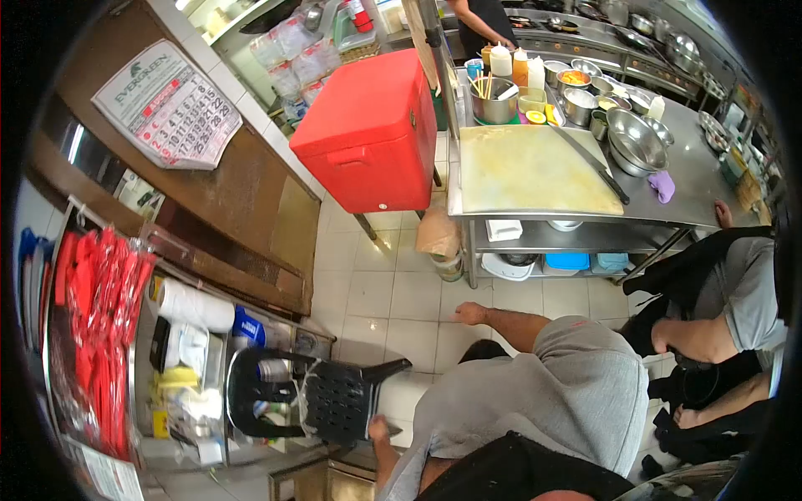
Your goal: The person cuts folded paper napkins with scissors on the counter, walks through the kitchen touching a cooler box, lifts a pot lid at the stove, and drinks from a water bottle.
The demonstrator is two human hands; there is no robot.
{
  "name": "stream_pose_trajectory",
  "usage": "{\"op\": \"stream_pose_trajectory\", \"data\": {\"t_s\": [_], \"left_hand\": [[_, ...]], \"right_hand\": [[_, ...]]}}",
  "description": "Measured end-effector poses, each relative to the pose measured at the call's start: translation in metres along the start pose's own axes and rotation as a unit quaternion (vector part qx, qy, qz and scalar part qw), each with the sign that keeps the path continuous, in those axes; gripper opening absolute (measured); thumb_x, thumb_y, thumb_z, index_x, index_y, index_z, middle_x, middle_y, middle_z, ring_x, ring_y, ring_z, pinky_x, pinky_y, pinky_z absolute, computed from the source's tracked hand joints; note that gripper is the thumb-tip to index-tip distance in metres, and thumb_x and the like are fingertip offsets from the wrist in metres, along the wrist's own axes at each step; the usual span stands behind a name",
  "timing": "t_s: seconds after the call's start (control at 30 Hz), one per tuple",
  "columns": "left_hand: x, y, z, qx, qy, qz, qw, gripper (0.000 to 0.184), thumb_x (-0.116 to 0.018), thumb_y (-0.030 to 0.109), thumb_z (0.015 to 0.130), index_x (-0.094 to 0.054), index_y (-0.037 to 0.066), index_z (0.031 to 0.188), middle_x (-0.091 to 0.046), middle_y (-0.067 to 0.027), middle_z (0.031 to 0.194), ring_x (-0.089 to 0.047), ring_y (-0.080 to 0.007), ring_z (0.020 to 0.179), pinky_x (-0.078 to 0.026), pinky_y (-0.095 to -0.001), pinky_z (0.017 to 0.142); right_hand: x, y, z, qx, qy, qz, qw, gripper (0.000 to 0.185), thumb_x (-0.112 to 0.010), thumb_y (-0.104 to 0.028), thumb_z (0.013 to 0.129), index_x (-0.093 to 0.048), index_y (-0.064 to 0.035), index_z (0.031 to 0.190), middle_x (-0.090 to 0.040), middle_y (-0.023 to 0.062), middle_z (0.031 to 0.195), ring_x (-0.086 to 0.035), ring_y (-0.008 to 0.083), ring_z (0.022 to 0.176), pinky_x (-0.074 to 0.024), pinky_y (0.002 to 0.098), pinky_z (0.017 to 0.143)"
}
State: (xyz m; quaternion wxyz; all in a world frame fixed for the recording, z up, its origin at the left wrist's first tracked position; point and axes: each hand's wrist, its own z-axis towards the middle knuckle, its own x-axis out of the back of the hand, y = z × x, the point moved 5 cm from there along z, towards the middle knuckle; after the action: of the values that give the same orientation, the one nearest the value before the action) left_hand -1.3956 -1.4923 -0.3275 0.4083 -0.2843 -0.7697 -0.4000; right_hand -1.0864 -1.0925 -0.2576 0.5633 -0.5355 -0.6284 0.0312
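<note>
My right hand is a loose fist over the tiled floor, below the steel prep table, and nothing shows in it. Beside the seat edge of a black plastic chair is my left hand; whether it grips the chair is unclear, as its fingers barely show. On the table, a long knife with a black handle lies across the right side of a worn white cutting board. Metal bowls and a purple cloth are to the right of the board.
A red cooler on legs stands left of the table. Shelves with plastic-wrapped red items and a paper roll line the left side. Another person is close on the right; a further person's arm shows near the stoves.
</note>
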Motion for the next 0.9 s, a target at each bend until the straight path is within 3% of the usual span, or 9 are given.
{"op": "stream_pose_trajectory", "data": {"t_s": [0.07, 0.13, 0.3, 0.4, 0.47, 0.57, 0.7, 0.77, 0.9], "left_hand": [[0.07, 0.01, 0.059, 0.112, 0.168, -0.329, 0.923, 0.02, -0.057, 0.017, 0.08, -0.062, 0.001, 0.091, -0.063, -0.0095, 0.088, -0.058, -0.0201, 0.078, -0.045, -0.0316, 0.072], [0.127, 0.034, 0.123, 0.162, 0.191, -0.417, 0.874, 0.019, -0.062, 0.011, 0.08, -0.06, -0.001, 0.095, -0.061, -0.0061, 0.088, -0.055, -0.0177, 0.081, -0.044, -0.0303, 0.074], [0.151, 0.027, 0.268, 0.119, 0.164, -0.416, 0.887, 0.019, -0.062, 0.012, 0.08, -0.059, 0.0, 0.095, -0.061, -0.0071, 0.087, -0.055, -0.0174, 0.081, -0.044, -0.0301, 0.074], [0.139, 0.033, 0.294, 0.176, 0.051, -0.212, 0.96, 0.015, -0.06, 0.013, 0.081, -0.059, 0.003, 0.091, -0.059, -0.0059, 0.083, -0.054, -0.0165, 0.078, -0.044, -0.0301, 0.072], [0.078, 0.0, 0.286, 0.164, 0.023, -0.621, 0.767, 0.013, -0.06, 0.015, 0.08, -0.059, 0.004, 0.086, -0.056, -0.0042, 0.077, -0.052, -0.016, 0.073, -0.042, -0.03, 0.067], [0.082, 0.001, 0.294, 0.138, -0.057, -0.223, 0.963, 0.013, -0.06, 0.016, 0.08, -0.058, 0.004, 0.086, -0.056, -0.0039, 0.077, -0.052, -0.0158, 0.073, -0.042, -0.03, 0.067], [0.101, -0.009, 0.35, 0.136, -0.091, -0.136, 0.977, 0.014, -0.061, 0.016, 0.08, -0.058, 0.005, 0.086, -0.055, -0.0036, 0.077, -0.052, -0.0156, 0.073, -0.042, -0.03, 0.066], [0.114, -0.016, 0.388, 0.147, -0.09, -0.138, 0.975, 0.014, -0.061, 0.017, 0.08, -0.058, 0.005, 0.086, -0.055, -0.0034, 0.077, -0.051, -0.0155, 0.073, -0.041, -0.03, 0.066], [0.149, -0.043, 0.477, 0.153, -0.079, -0.145, 0.974, 0.015, -0.061, 0.017, 0.08, -0.057, 0.005, 0.086, -0.055, -0.003, 0.077, -0.051, -0.0153, 0.073, -0.041, -0.03, 0.065]], "right_hand": [[0.036, -0.038, 0.02, 0.029, 0.057, 0.051, 0.997, 0.046, -0.046, -0.042, 0.086, -0.061, 0.0003, 0.096, -0.062, 0.0208, 0.09, -0.058, 0.0357, 0.086, -0.0452, 0.0411, 0.077], [0.083, -0.07, 0.049, 0.062, 0.12, 0.091, 0.987, 0.044, -0.045, -0.04, 0.087, -0.061, 0.0, 0.094, -0.061, 0.0214, 0.089, -0.058, 0.0374, 0.085, -0.0449, 0.0422, 0.078], [0.224, -0.114, 0.125, 0.046, 0.256, 0.146, 0.954, 0.034, -0.051, -0.031, 0.087, -0.06, 0.0003, 0.097, -0.062, 0.0191, 0.088, -0.058, 0.0342, 0.085, -0.0453, 0.0389, 0.077], [0.323, -0.15, 0.148, 0.149, 0.426, 0.132, 0.882, 0.029, -0.053, -0.025, 0.086, -0.06, 0.0004, 0.099, -0.061, 0.0187, 0.092, -0.058, 0.0303, 0.088, -0.045, 0.0365, 0.077], [0.38, -0.172, 0.171, 0.144, 0.483, 0.16, 0.849, 0.026, -0.053, -0.022, 0.086, -0.059, 0.0011, 0.096, -0.06, 0.0176, 0.094, -0.057, 0.0299, 0.088, -0.0447, 0.0366, 0.076], [0.447, -0.203, 0.217, 0.166, 0.527, 0.167, 0.817, 0.025, -0.053, -0.02, 0.085, -0.059, 0.0015, 0.096, -0.059, 0.0163, 0.091, -0.057, 0.0305, 0.085, -0.0452, 0.0359, 0.076], [0.491, -0.225, 0.305, 0.176, 0.514, 0.164, 0.823, 0.024, -0.055, -0.02, 0.085, -0.059, -0.0006, 0.099, -0.057, 0.0148, 0.091, -0.055, 0.0293, 0.087, -0.044, 0.0361, 0.078], [0.501, -0.234, 0.355, 0.177, 0.552, 0.023, 0.814, 0.025, -0.056, -0.021, 0.084, -0.058, -0.0036, 0.102, -0.055, 0.0122, 0.095, -0.053, 0.027, 0.092, -0.042, 0.0365, 0.081], [0.537, -0.246, 0.445, 0.108, 0.532, -0.054, 0.838, 0.034, -0.057, -0.03, 0.083, -0.055, -0.0096, 0.11, -0.045, 0.0134, 0.117, -0.041, 0.0296, 0.11, -0.0349, 0.049, 0.088]]}}
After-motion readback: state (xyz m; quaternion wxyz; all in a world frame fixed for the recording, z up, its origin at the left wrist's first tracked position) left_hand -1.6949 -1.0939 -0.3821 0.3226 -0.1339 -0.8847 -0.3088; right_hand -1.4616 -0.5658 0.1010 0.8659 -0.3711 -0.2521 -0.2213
